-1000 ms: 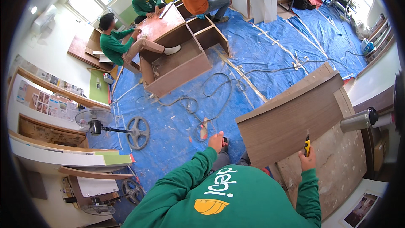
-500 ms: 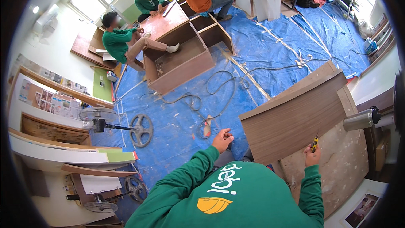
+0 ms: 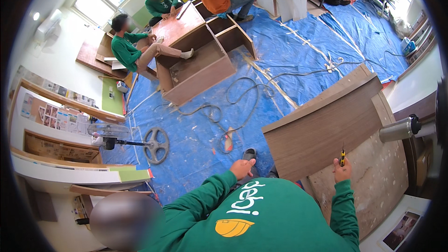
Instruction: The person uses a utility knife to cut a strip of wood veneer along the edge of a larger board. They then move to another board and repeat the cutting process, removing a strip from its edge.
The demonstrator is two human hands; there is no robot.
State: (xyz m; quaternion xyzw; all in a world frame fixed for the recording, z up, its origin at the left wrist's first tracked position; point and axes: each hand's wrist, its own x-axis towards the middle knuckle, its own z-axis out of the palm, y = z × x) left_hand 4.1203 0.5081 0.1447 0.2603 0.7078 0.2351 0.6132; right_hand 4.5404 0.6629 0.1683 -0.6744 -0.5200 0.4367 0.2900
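Observation:
My right hand [image 3: 343, 171] is closed round a yellow-and-black utility knife [image 3: 342, 158], its thin dark tip pointing up and away from me. It hovers over a workbench [image 3: 373, 177] with a worn, paint-spotted top. Across the far part of that top lies a wood-grain panel [image 3: 326, 126], with a narrow strip [image 3: 322, 102] along its far edge. My left hand [image 3: 241, 169] hangs in front of my body above the floor, its fingers curled in, and nothing shows in it. One of my shoes [image 3: 249, 153] shows just past it.
Blue sheeting [image 3: 196, 130] covers the floor, with a loose cable [image 3: 252, 107] across it. Two people in green and one in orange sit round a wooden cabinet carcass [image 3: 200, 79]. A pedestal fan [image 3: 109, 142] lies at left; a metal cylinder [image 3: 396, 130] stands beyond the panel. Another person's blurred head [image 3: 123, 219] is close at lower left.
A person's head has come into view at lower left. My left hand has dropped slightly nearer me, its fingers more curled. The knife hand has shifted a little left.

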